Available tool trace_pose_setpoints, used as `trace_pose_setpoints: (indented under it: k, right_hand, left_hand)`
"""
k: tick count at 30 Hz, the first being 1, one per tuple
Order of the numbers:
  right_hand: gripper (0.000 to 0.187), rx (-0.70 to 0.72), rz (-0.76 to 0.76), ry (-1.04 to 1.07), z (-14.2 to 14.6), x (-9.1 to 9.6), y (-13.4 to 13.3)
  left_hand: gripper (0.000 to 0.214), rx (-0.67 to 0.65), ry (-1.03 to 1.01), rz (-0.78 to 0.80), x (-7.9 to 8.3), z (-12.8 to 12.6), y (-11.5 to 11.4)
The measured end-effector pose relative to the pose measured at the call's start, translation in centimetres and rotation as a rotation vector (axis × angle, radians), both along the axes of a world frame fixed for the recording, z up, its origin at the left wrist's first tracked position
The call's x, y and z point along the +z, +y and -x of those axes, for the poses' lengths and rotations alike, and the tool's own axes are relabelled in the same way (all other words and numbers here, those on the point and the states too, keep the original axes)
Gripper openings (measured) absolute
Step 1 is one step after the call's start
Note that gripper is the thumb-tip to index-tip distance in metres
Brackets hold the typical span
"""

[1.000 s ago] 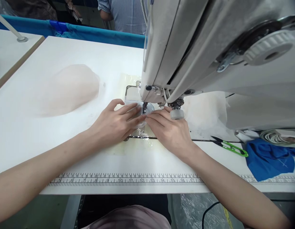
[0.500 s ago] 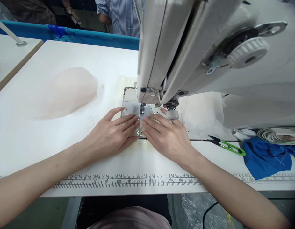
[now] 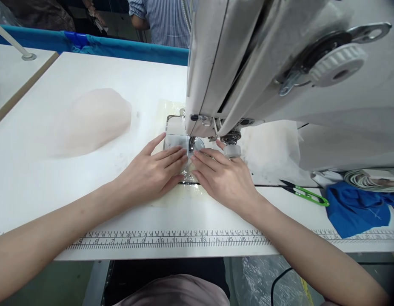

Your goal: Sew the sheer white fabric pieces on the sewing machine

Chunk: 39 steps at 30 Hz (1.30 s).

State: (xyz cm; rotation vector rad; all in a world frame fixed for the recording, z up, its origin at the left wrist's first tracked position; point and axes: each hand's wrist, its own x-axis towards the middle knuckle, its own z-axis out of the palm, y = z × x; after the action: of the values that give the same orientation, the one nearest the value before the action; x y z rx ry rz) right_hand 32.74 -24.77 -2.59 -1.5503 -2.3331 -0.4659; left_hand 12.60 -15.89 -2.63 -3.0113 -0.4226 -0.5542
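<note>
Inspector: Hands, position and condition?

Examiner: The left hand lies flat, palm down, on the white surface. Its fingers are stretched out, close together and aimed at the needle. It grips nothing. Its fingertips press on a thin translucent piece.

Inspector: And the other?

Examiner: The right hand is in the same attitude: opened flat, nothing clasped, fingertips pressing the same piece from the other side. The two sets of fingertips nearly meet just in front of the presser foot.

Inspector: Location of the piece?

Examiner: It lies on the bed of the sewing machine, under both hands. Its far edge is at the foot. Whether the foot is down on it cannot be told.

Inspector: Surroundings?

Examiner: A pale pink fabric heap rests to the left, well apart from the hands. Green-handled snips lie to the right of the right wrist, beside a blue cloth. White fabric sits behind the right hand, under the machine arm. A printed ruler runs along the near edge. A person in a striped shirt stands beyond the far edge.
</note>
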Motion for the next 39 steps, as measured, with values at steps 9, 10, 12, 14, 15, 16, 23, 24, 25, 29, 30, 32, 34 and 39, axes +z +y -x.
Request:
trace_pose_setpoints:
  k: [9,10,12,14,15,16,23,24,25,29,30,32,34,39]
  right_hand:
    - [0.026,-0.013,0.033,0.006,-0.1,0.2,0.3]
    - [0.026,-0.016,0.034,0.007,0.0,0.2,0.3]
    - [0.027,-0.022,0.038,0.006,0.0,0.2,0.3]
    - [0.028,-0.024,0.044,0.006,0.0,0.1,0.3]
    - [0.028,-0.023,0.045,0.007,0.0,0.1,0.3]
    - [0.029,-0.021,0.044,0.007,0.0,0.1,0.3]
    - [0.029,-0.026,0.048,0.009,0.1,0.0,0.3]
    - [0.029,-0.024,0.044,0.009,0.0,-0.1,0.3]
    - [0.030,-0.022,0.039,0.008,0.0,-0.1,0.3]
    - [0.029,-0.015,0.015,-0.008,-0.2,-0.3,0.3]
    - [0.028,-0.011,0.002,-0.014,-0.2,-0.2,0.3]
    - [0.025,0.002,-0.035,-0.022,-0.1,-0.2,0.2]
    - [0.025,0.014,-0.059,-0.007,0.1,0.0,0.1]
    - [0.031,0.052,-0.065,0.041,0.6,0.6,-0.1]
  left_hand:
    - [0.035,0.004,-0.019,0.056,0.0,-0.3,0.5]
    - [0.034,0.007,-0.019,0.070,0.0,-0.3,0.6]
    - [0.034,0.009,-0.018,0.085,0.0,-0.3,0.7]
    - [0.034,0.012,-0.016,0.088,0.0,-0.4,0.7]
    - [0.034,0.012,-0.018,0.081,0.0,-0.4,0.8]
    - [0.034,0.009,-0.021,0.070,0.0,-0.4,0.8]
    - [0.035,0.023,-0.011,0.062,-0.2,-0.3,0.6]
    - [0.034,0.025,-0.013,0.061,-0.2,-0.3,0.6]
    - [0.034,0.024,-0.017,0.053,-0.3,-0.3,0.6]
    - [0.043,0.041,-0.012,-0.003,-0.4,-0.2,0.7]
    - [0.048,0.052,-0.002,-0.014,-0.4,-0.1,0.7]
    - [0.058,0.060,0.019,-0.037,-0.2,0.0,0.8]
    - [0.061,0.061,0.016,-0.083,0.2,0.1,0.8]
    - [0.029,0.076,-0.096,-0.240,1.5,0.7,0.9]
